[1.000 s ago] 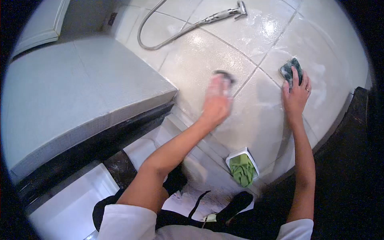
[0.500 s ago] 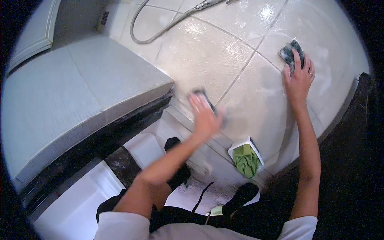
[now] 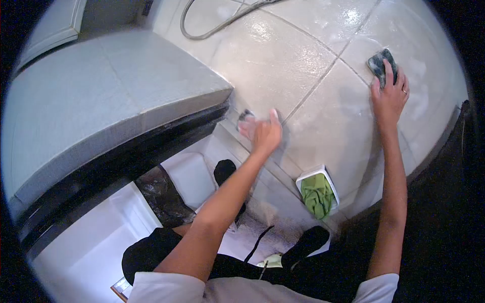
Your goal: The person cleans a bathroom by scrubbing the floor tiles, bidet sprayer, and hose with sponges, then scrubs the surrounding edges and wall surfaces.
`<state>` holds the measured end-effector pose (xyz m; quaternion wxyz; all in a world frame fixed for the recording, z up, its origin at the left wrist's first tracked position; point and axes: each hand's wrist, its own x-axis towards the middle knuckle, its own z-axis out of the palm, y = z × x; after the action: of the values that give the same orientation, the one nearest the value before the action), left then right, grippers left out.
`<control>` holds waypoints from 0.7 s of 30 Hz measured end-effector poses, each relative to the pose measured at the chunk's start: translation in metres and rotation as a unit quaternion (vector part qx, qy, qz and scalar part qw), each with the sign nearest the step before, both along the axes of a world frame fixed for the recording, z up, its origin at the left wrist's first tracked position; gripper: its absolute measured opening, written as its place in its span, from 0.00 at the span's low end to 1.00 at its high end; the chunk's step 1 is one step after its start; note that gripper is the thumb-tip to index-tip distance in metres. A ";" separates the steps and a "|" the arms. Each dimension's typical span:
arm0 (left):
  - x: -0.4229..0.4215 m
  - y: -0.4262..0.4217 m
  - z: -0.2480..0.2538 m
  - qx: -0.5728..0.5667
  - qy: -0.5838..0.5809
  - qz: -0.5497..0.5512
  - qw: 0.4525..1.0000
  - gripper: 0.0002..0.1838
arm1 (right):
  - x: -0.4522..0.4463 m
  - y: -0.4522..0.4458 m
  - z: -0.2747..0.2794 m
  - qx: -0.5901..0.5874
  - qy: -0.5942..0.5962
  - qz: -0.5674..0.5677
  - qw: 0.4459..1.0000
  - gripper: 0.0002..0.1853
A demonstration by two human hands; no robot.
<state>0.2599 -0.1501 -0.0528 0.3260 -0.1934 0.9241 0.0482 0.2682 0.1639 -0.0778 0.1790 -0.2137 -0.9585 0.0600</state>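
My right hand (image 3: 390, 98) presses a dark green scouring sponge (image 3: 377, 67) with foam on it against the wet tiled surface (image 3: 273, 50). Its fingers lie over the sponge's near side. By the near edge of the tiles, close to the grey ledge's corner, my left hand (image 3: 264, 133) has its fingers on a second dark sponge (image 3: 246, 115). Blur and the fingers cover most of that sponge, and the thumb sticks out away from it. A white tub (image 3: 335, 189) with a green cloth (image 3: 317, 194) bunched inside sits nearer to me, between my two arms.
A grey hose (image 3: 212, 34) curls across the far tiles. On the left runs a broad grey tiled ledge (image 3: 126, 76) with a dark band beneath. Below are a white basin (image 3: 96, 242), a white box-like piece (image 3: 191, 179) and my dark-clad feet. Foam streaks the right-hand tiles.
My left hand has swept leftward with its sponge, toward the ledge's corner. The right hand and its sponge stay at nearly the same place on the tiles. The whole view has shifted a little.
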 end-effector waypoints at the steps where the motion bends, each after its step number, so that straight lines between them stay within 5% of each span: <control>1: -0.017 -0.003 0.004 -0.002 0.000 0.004 1.000 0.46 | 0.000 0.000 0.000 0.002 0.001 0.002 1.000 0.29; 5: -0.029 -0.025 -0.022 -0.093 0.102 -0.039 0.990 0.38 | 0.002 -0.001 0.000 0.005 0.008 -0.001 1.000 0.28; 7: 0.004 -0.028 -0.005 -0.086 0.167 -0.213 0.959 0.33 | 0.002 0.001 -0.002 0.029 0.001 -0.006 1.000 0.27; 11: 0.059 -0.018 0.007 0.067 0.220 -0.282 0.931 0.41 | -0.006 -0.007 -0.003 0.060 -0.017 -0.003 0.998 0.28; 14: 0.055 -0.020 0.015 0.058 0.188 -0.298 0.934 0.43 | -0.024 -0.071 0.007 -0.232 0.013 0.146 0.962 0.28; 16: 0.054 -0.026 0.014 0.073 0.194 -0.298 0.932 0.44 | -0.035 -0.157 0.027 -0.519 -0.006 0.165 0.839 0.28; 18: 0.056 -0.021 0.017 0.054 0.184 -0.284 0.939 0.41 | -0.050 -0.228 0.051 -0.429 0.041 0.293 0.853 0.32; 21: 0.075 -0.040 -0.016 0.165 0.235 -0.299 0.910 0.35 | -0.084 -0.287 0.101 -0.419 0.248 0.399 0.777 0.28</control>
<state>0.3349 -0.1905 -0.0688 0.1256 0.1650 0.9675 0.1445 0.1844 -0.1231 0.0236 0.2637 0.1561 -0.7602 0.5728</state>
